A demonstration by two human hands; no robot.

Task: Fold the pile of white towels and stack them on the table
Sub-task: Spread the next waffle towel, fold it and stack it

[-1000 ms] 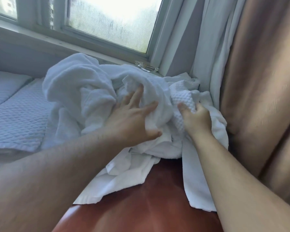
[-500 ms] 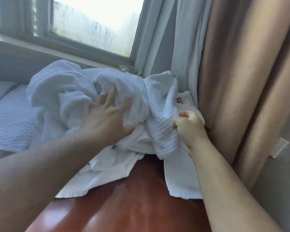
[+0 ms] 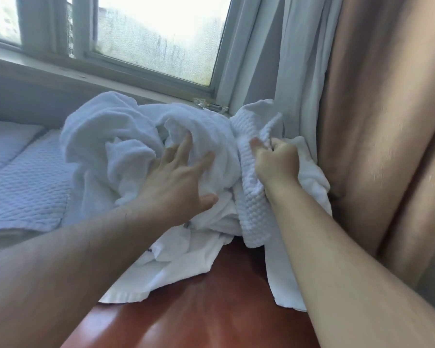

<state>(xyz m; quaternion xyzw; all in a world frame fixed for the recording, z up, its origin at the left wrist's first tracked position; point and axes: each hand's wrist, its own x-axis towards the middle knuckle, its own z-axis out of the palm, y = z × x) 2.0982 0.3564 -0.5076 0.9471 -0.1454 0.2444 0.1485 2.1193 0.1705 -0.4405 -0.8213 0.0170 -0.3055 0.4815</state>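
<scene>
The left hand [image 3: 176, 182] lies spread, fingers straight, pressing flat on the pile of white towels [image 3: 126, 151]. The right hand [image 3: 276, 159] is curled into a fist, gripping a waffle-weave towel [image 3: 254, 212] at the pile's right side. The towels sit crumpled and unfolded at the far end of a glossy reddish-brown tabletop [image 3: 211, 310], some edges trailing toward the viewer. Behind them runs a windowsill under a bright window [image 3: 156, 33]. To the right hang a white sheer curtain [image 3: 296, 59] and a tan drape [image 3: 387, 109]. To the left lies a bed with a textured white cover [image 3: 23, 187].
</scene>
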